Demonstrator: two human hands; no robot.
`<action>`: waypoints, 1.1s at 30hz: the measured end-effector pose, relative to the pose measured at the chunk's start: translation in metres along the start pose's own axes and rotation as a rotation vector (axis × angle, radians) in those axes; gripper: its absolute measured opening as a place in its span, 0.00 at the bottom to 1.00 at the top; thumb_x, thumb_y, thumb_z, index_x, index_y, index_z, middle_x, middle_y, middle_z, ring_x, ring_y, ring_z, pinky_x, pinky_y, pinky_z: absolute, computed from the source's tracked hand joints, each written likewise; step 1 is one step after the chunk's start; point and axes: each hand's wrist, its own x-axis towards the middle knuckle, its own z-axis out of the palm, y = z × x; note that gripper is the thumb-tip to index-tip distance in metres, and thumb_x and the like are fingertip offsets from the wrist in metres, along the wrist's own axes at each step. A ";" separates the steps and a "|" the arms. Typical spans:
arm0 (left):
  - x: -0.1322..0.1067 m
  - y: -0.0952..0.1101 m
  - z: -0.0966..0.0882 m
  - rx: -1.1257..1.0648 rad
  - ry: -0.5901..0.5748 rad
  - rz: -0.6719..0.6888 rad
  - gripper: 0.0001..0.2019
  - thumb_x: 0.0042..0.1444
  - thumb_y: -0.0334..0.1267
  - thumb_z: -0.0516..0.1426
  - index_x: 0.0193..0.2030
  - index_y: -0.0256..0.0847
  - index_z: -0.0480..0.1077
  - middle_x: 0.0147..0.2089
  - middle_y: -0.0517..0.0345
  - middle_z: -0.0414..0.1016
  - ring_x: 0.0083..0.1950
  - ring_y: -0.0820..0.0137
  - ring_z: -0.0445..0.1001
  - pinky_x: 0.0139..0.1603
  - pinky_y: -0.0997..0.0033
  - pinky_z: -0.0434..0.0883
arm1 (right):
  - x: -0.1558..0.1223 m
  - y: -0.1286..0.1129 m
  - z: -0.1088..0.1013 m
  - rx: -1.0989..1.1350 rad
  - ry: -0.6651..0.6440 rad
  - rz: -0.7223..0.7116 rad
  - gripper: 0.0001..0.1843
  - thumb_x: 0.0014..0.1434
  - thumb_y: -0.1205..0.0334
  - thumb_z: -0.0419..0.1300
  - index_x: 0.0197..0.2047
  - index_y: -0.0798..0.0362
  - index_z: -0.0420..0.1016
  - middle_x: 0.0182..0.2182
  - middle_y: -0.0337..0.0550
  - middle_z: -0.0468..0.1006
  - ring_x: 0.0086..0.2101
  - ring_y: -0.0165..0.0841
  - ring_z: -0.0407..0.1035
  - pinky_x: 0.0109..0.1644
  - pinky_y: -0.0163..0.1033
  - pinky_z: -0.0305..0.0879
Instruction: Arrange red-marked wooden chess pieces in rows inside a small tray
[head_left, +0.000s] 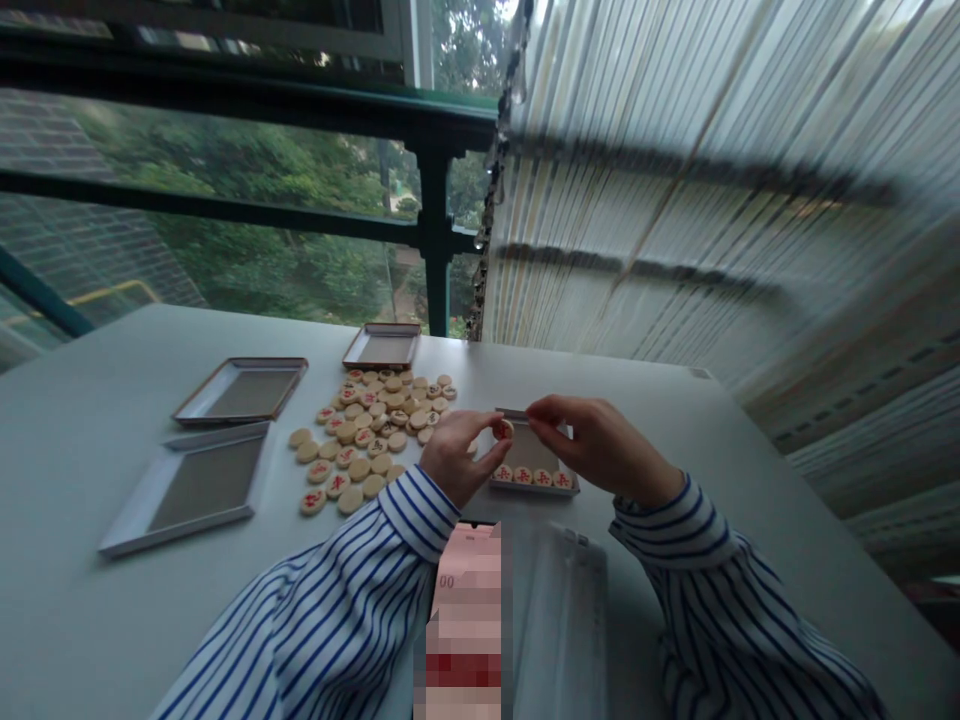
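Observation:
My left hand (461,452) pinches a round xiangqi piece (507,430) on edge between thumb and forefinger. The piece is pale wood with a dark red mark. Beneath it lies a shallow grey-lined box (541,490), with several red-marked xiangqi pieces (523,475) in a row along its near side. My right hand (604,450) is over the box's right part, thumb and fingertips drawn together; whatever they hold, if anything, cannot be made out. To the left, a loose heap of xiangqi pieces (360,468) spreads over the white table (330,590), some face up with red or dark characters.
Three shallow trays or lids stand left and behind: a white-walled one (255,515), a brown-rimmed one (300,375) and another brown-rimmed one (347,364). Between my forearms lie a phone with a pink screen (469,570) and a clear plastic case (562,620). A string curtain (637,200) hangs behind the table.

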 end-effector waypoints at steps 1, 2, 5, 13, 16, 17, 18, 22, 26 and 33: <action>-0.001 0.000 0.000 0.001 0.006 -0.010 0.11 0.49 0.36 0.58 0.40 0.36 0.70 0.35 0.51 0.77 0.39 0.65 0.74 0.42 0.63 0.69 | 0.001 0.000 0.001 0.011 -0.004 -0.003 0.10 0.58 0.61 0.52 0.39 0.52 0.73 0.28 0.40 0.75 0.26 0.27 0.66 0.31 0.32 0.59; -0.001 0.000 0.000 0.003 0.011 -0.022 0.11 0.49 0.36 0.58 0.40 0.36 0.69 0.35 0.51 0.77 0.39 0.65 0.74 0.42 0.63 0.69 | 0.001 -0.001 0.003 0.022 -0.008 -0.003 0.10 0.58 0.61 0.52 0.39 0.53 0.73 0.28 0.40 0.75 0.26 0.26 0.66 0.31 0.32 0.58; -0.002 0.002 0.000 0.013 0.008 -0.055 0.10 0.48 0.36 0.59 0.38 0.37 0.70 0.35 0.51 0.77 0.39 0.65 0.74 0.42 0.63 0.70 | 0.002 -0.001 0.007 0.065 -0.020 0.009 0.10 0.58 0.60 0.52 0.39 0.53 0.73 0.28 0.40 0.76 0.27 0.27 0.67 0.30 0.32 0.58; -0.002 0.006 0.000 0.026 0.015 -0.031 0.08 0.48 0.36 0.59 0.35 0.37 0.70 0.33 0.52 0.76 0.37 0.66 0.74 0.41 0.65 0.70 | 0.004 -0.004 0.016 0.259 -0.084 0.022 0.11 0.58 0.60 0.53 0.40 0.52 0.73 0.31 0.41 0.78 0.30 0.28 0.70 0.33 0.32 0.61; -0.002 0.006 0.000 0.020 0.033 -0.006 0.08 0.48 0.35 0.59 0.36 0.37 0.70 0.32 0.53 0.76 0.36 0.66 0.74 0.39 0.65 0.70 | 0.005 -0.005 0.018 0.289 -0.070 0.019 0.09 0.57 0.61 0.54 0.38 0.52 0.74 0.31 0.39 0.78 0.29 0.26 0.69 0.33 0.31 0.61; -0.002 0.006 0.000 0.020 0.036 0.001 0.08 0.47 0.35 0.59 0.36 0.37 0.70 0.32 0.53 0.76 0.36 0.66 0.74 0.39 0.66 0.71 | 0.005 -0.005 0.018 0.292 -0.066 0.019 0.09 0.57 0.61 0.55 0.38 0.52 0.74 0.30 0.39 0.78 0.29 0.26 0.69 0.33 0.31 0.61; -0.002 0.006 0.000 0.021 0.035 0.006 0.09 0.47 0.35 0.59 0.36 0.37 0.70 0.32 0.53 0.76 0.36 0.66 0.74 0.39 0.66 0.71 | 0.005 -0.005 0.019 0.292 -0.063 0.017 0.09 0.56 0.61 0.55 0.38 0.53 0.74 0.30 0.39 0.78 0.29 0.26 0.69 0.33 0.31 0.61; -0.004 0.005 -0.001 0.008 0.022 0.008 0.10 0.47 0.36 0.59 0.37 0.37 0.70 0.33 0.52 0.77 0.37 0.66 0.74 0.39 0.66 0.71 | 0.005 -0.004 0.020 0.270 -0.054 0.003 0.09 0.56 0.62 0.55 0.39 0.53 0.74 0.29 0.39 0.77 0.28 0.27 0.68 0.33 0.32 0.61; -0.006 0.005 -0.001 -0.041 0.013 -0.030 0.07 0.50 0.35 0.57 0.37 0.38 0.71 0.34 0.53 0.78 0.38 0.68 0.75 0.40 0.68 0.71 | 0.004 -0.001 0.022 0.232 -0.053 -0.014 0.10 0.57 0.62 0.54 0.39 0.53 0.74 0.30 0.41 0.77 0.29 0.27 0.68 0.34 0.33 0.61; -0.009 0.007 0.001 -0.104 0.033 -0.179 0.06 0.52 0.35 0.55 0.36 0.39 0.73 0.32 0.54 0.78 0.34 0.70 0.76 0.36 0.71 0.72 | 0.004 -0.002 0.022 0.228 -0.065 -0.033 0.11 0.57 0.64 0.53 0.40 0.51 0.75 0.32 0.39 0.78 0.30 0.27 0.70 0.35 0.32 0.62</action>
